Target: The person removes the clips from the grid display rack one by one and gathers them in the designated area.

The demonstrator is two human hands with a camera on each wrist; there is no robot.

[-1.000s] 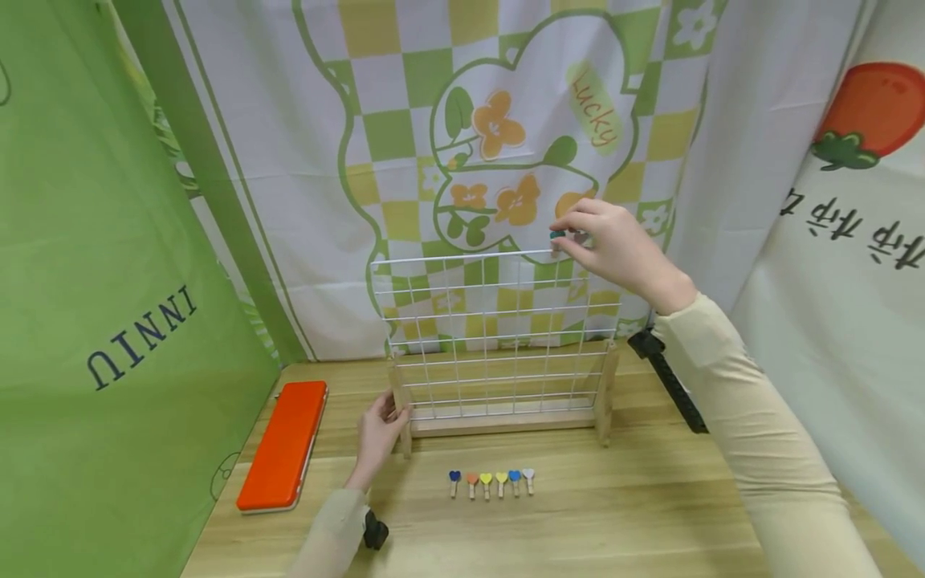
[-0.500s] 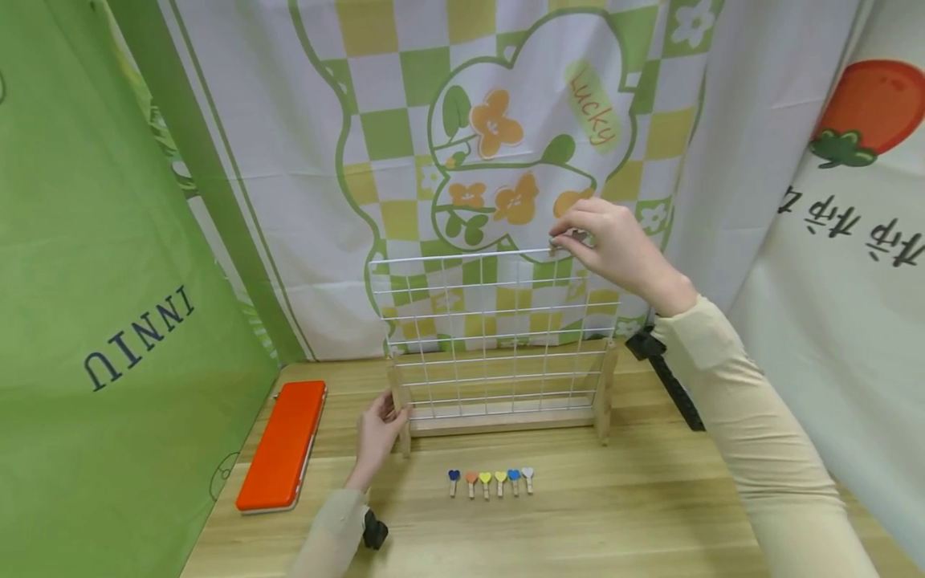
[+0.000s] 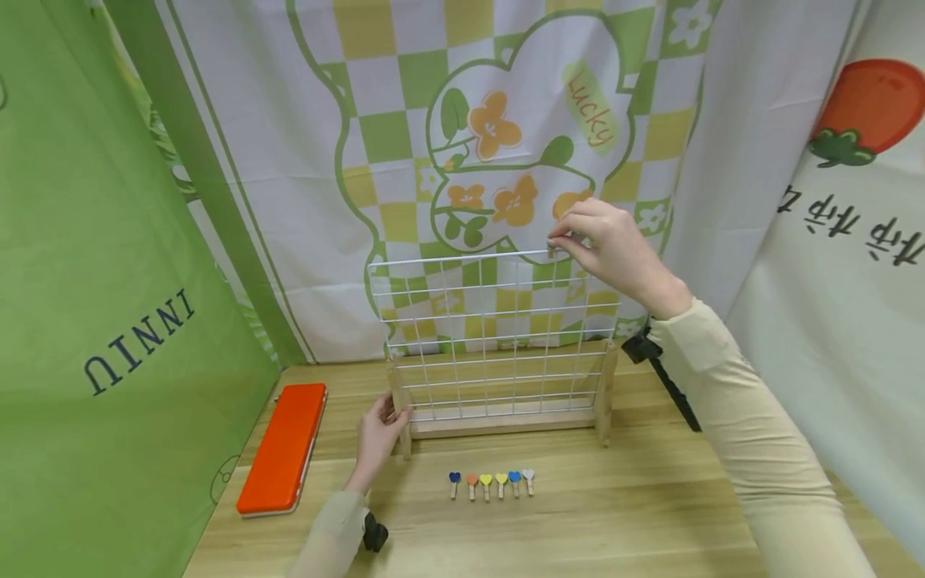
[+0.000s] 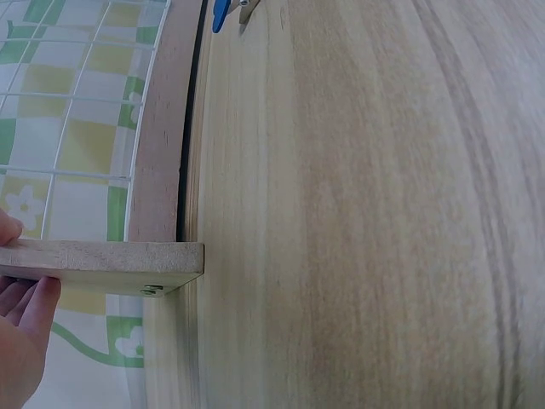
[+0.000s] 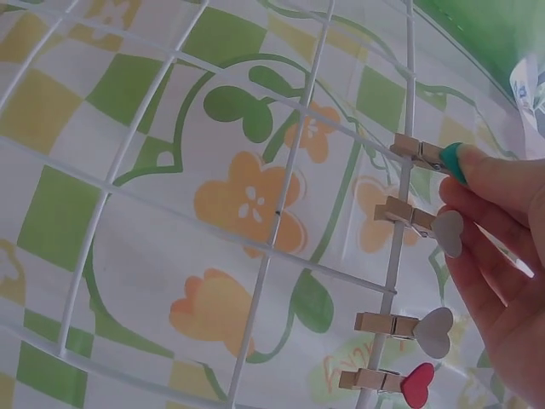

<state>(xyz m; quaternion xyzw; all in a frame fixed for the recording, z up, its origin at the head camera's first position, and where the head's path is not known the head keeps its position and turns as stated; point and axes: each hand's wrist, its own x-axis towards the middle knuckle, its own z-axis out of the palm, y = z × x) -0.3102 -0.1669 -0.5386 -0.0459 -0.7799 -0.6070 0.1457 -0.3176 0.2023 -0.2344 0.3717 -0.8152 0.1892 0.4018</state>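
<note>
A white wire grid (image 3: 499,337) stands upright in a wooden stand (image 3: 499,422) on the table. My right hand (image 3: 610,245) is at its top bar, pinching a wooden clothespin (image 5: 417,152) whose teal heart is partly under the thumb; the clothespin's jaws are on the wire. Along the same wire, in the right wrist view, sit clothespins with a grey heart (image 5: 447,233), another grey heart (image 5: 434,332) and a red heart (image 5: 417,386). These are hidden by the hand in the head view. My left hand (image 3: 379,437) grips the stand's left wooden leg (image 4: 102,257) between thumb and fingers.
Several heart clothespins (image 3: 486,480) in different colours lie in a row on the table (image 3: 578,514) before the stand. An orange-red flat case (image 3: 283,449) lies at the left. A patterned curtain (image 3: 405,136) hangs close behind the grid.
The teal heart that showed at my right fingertips is now covered by them in the head view. That hand has barely shifted. My left hand keeps its hold on the stand.
</note>
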